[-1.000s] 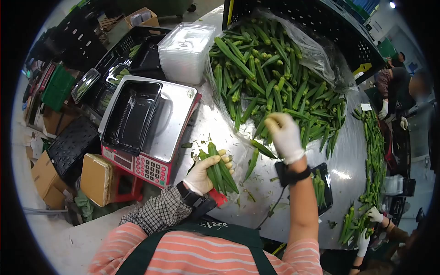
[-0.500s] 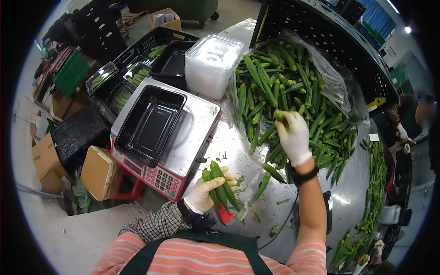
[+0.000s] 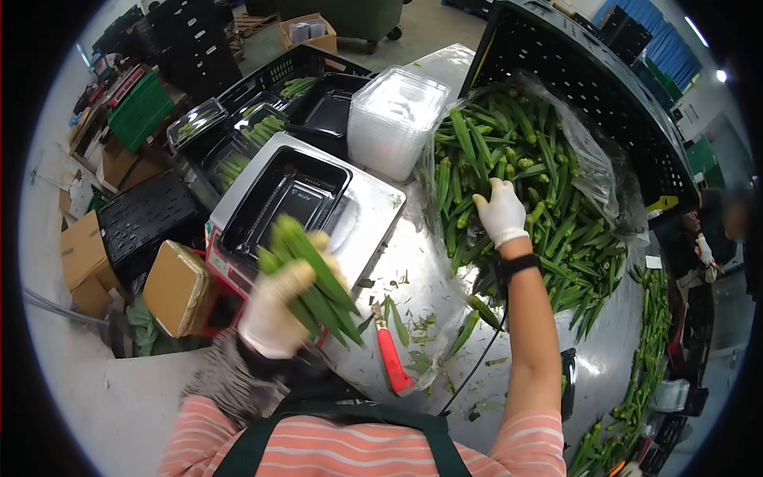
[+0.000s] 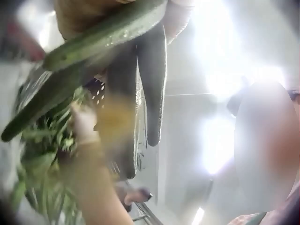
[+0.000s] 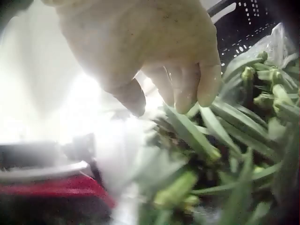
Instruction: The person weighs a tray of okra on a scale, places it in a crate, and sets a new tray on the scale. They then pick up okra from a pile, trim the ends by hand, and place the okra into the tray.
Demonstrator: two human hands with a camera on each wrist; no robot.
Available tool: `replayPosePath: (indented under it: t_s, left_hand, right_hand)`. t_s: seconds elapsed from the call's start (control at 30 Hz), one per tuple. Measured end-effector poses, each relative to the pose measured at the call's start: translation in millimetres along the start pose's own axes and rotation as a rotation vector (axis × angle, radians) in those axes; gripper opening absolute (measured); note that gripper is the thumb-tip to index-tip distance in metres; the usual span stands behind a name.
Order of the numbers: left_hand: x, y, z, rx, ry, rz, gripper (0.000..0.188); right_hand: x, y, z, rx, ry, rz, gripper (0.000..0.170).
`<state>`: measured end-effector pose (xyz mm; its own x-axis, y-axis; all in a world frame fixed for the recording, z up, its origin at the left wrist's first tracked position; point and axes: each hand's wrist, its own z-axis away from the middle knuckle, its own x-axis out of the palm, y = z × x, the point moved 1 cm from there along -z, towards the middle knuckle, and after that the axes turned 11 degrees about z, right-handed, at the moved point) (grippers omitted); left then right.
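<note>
My gloved left hand [image 3: 278,310] grips a small bunch of okra pods [image 3: 314,278], blurred, close to the near edge of a black plastic tray [image 3: 274,211]. That tray sits on a scale [image 3: 373,203] with a red body. In the left wrist view, several okra pods [image 4: 108,37] stick out from the hand. My gloved right hand [image 3: 502,213] is over a large okra heap [image 3: 548,230] on a clear plastic sheet. In the right wrist view, its fingers [image 5: 185,89] hang down loosely bent with nothing between them, fingertips right at the pods.
A red-handled tool [image 3: 389,358] lies on the metal table among trimmings. Stacked clear lids [image 3: 393,127] stand behind the scale, beside a black crate holding packed okra trays [image 3: 258,123]. A tipped black crate [image 3: 588,103] backs the heap. More okra [image 3: 644,358] lies at right.
My left hand has moved left with the okra, up to the tray on the scale, uncovering the red-handled tool. My right hand stays over the heap, its fingers deeper among the pods. The head view has shifted.
</note>
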<state>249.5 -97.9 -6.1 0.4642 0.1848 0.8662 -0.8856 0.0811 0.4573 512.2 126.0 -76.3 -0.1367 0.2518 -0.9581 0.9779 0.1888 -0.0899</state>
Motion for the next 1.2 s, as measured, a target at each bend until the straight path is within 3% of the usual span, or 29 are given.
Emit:
replayPosePath:
  t_s: [0.1, 0.23, 0.3, 0.37, 0.43, 0.47, 0.5, 0.57, 0.67, 0.77, 0.87, 0.9, 0.97, 1.03, 1.1, 1.2]
  left_hand:
    - [7.6, 67.5, -24.4, 0.161, 0.119, -0.366, 0.04]
    - [-18.1, 112.0, -74.9, -0.163, 0.319, -0.723, 0.025]
    - [-28.9, 108.4, -91.9, -0.209, 0.307, -0.873, 0.024]
    - [-45.3, 112.6, -98.2, -0.304, 0.251, -0.833, 0.025]
    - [-29.5, 119.8, -89.1, -0.31, 0.303, -1.066, 0.033]
    - [-8.3, 119.8, -76.6, -0.257, 0.337, -1.092, 0.041]
    - [-13.9, 125.4, -76.4, -0.249, 0.26, -1.049, 0.045]
    - [-33.3, 135.8, -77.5, -0.244, 0.205, -0.996, 0.043]
    - [-52.8, 135.3, -75.7, -0.238, 0.166, -0.869, 0.046]
    - [-38.3, 136.7, -67.0, -0.202, 0.16, -0.767, 0.044]
    - [-28.5, 143.5, -52.2, 0.082, -0.044, -0.853, 0.047]
    - [-19.6, 142.7, -38.9, 0.142, -0.087, -0.871, 0.045]
    - [-0.5, 134.0, -1.6, 0.116, -0.199, -0.896, 0.042]
    - [-2.3, 113.3, 29.3, -0.061, -0.376, -0.709, 0.04]
    - [-5.5, 86.2, 43.9, -0.36, -0.434, -0.744, 0.035]
    - [-25.4, 21.5, 46.2, -0.522, -0.259, -0.559, 0.029]
  right_hand:
    - [4.8, 9.9, -8.6, 0.015, 0.015, -0.069, 0.029]
    - [-18.4, 11.4, 12.9, -0.051, 0.115, -0.333, 0.025]
    - [-33.6, 1.3, 27.0, -0.099, 0.157, -0.445, 0.023]
    - [-62.0, -25.5, 41.5, -0.212, 0.062, -0.551, 0.022]
    - [-74.8, -57.1, 50.9, -0.389, 0.152, -0.44, 0.022]
    - [-78.2, -78.2, 52.6, -0.504, 0.225, -0.415, 0.023]
    - [-79.6, -102.5, 51.0, -0.618, 0.302, -0.387, 0.025]
    - [-82.8, -153.0, 50.2, -0.798, 0.204, -0.332, 0.02]
    - [-50.1, -220.2, 45.7, -0.881, 0.249, -0.23, 0.014]
    - [-34.6, -233.3, 47.7, -0.916, 0.125, -0.159, 0.016]
    - [-48.6, -186.8, 45.6, -0.765, 0.144, -0.619, 0.03]
    - [-45.9, -156.3, 43.3, -0.652, 0.206, -0.59, 0.03]
    - [-35.3, -87.0, 42.8, -0.288, 0.129, -0.465, 0.019]
    - [-2.1, -24.0, 42.4, -0.055, 0.088, -0.244, 0.015]
    - [18.1, 2.5, 37.7, 0.163, -0.025, -0.332, 0.018]
    - [42.2, -0.6, 19.4, 0.391, -0.165, -0.319, 0.038]
